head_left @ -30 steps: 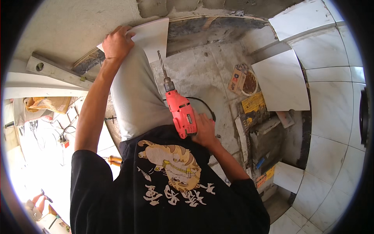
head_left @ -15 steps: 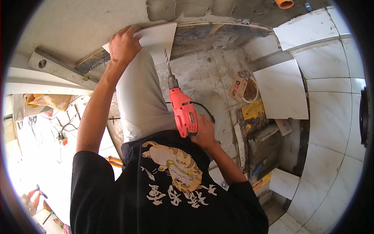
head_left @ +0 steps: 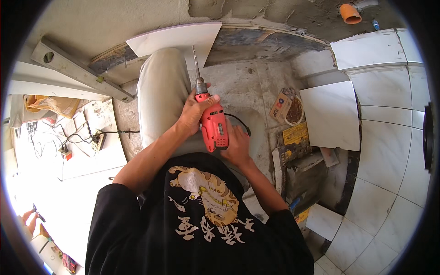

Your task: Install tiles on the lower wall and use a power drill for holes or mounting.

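Head view, looking straight down on the person's black printed shirt, and there in the middle of the frame sits the red power drill. The left hand is wrapped over its front end, fingers curled together and clamped around the body just behind the chuck, thumb up near the metal collar. The right hand lies along the drill's right side and rear, fingers close together and pressed to the housing; whether they close fully round the grip I cannot tell, the drill body hides that side. So the drill lies between the two hands, left fingers on top and ahead, right fingers behind and to the right.

The drill bit sticks up toward the top of the frame, clear of both hands, its tip over the lower edge of a white tile that lies at upper centre. The drill rests against the person's beige trouser leg, which runs up toward that tile. A black cord loops out just right of the drill.

Upper left, a long metal level lies at a slant. Right of centre, a loose white square tile lies on the floor, with a small cardboard box just beside it. An orange pipe end shows at the top right.
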A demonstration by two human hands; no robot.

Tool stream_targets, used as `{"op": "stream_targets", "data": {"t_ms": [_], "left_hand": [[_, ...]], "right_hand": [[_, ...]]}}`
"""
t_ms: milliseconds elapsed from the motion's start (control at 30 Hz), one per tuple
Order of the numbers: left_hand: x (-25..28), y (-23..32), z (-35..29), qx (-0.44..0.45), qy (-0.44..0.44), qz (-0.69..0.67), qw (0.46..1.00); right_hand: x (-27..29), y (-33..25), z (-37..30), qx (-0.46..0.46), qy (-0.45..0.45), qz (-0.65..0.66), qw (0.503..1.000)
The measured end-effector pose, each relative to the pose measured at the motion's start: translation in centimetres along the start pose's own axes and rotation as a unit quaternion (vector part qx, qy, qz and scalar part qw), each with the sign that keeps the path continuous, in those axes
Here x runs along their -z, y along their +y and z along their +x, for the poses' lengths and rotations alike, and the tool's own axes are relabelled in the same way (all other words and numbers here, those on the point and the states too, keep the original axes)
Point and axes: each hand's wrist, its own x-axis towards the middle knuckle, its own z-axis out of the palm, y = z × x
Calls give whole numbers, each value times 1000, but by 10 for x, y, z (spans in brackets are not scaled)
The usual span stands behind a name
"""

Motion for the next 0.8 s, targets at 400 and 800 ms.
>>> {"op": "stream_targets", "data": {"t_ms": [400, 800], "left_hand": [[11, 1, 3, 33, -12, -90, 995], [15, -6, 11, 25, -8, -70, 997]], "right_hand": [[-12, -24, 10, -34, 26, -3, 999], [-29, -18, 7, -23, 60, -3, 998]]}}
